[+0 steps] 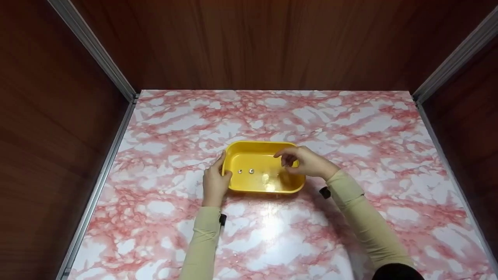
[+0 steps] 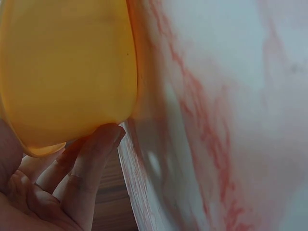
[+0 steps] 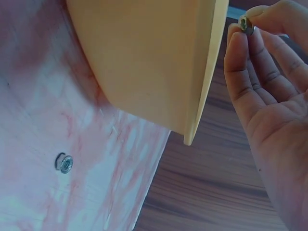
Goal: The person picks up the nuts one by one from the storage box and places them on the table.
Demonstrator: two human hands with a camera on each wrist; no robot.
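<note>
A yellow plastic tray [image 1: 256, 147] sits on the table, with two small metal nuts [image 1: 251, 171] lying on its floor, left of the middle. My left hand [image 1: 216, 182] grips the tray's left end, thumb over the rim and fingers against the outer wall. In the left wrist view those fingertips touch the underside edge of the tray [image 2: 67, 72]. Over the tray's right end, my right hand [image 1: 305, 161] pinches a flanged metal nut [image 3: 246, 25] between thumb and forefinger, above the rim.
Another flanged nut [image 3: 63, 163] lies on the table outside the tray. The table [image 1: 186, 132] has a red-and-white marbled top. Dark wood-grain panels [image 1: 249, 46] with metal edge strips [image 1: 101, 54] enclose it at the back and sides.
</note>
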